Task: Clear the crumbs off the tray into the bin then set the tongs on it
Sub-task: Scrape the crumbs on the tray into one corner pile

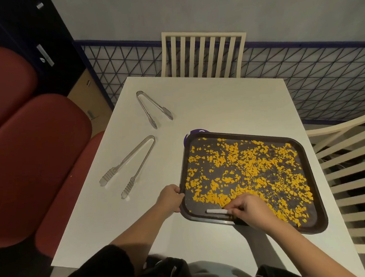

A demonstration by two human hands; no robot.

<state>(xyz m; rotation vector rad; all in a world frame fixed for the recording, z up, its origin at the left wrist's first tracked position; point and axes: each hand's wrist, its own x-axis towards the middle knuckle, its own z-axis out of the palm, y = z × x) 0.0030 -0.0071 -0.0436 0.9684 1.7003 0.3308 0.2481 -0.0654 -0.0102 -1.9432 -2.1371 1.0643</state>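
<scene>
Orange crumbs spread beyond right hand pinching a white scraper; left hand grips left rim of dark rectangular tray

a white table fills the middle. a cream slatted chair stands at its far end, a second chair on its right, a red padded bench along its left, and a wire mesh panel behind it.

A purple object is mostly hidden behind the tray; the right grip partly covers a white tool.
</scene>
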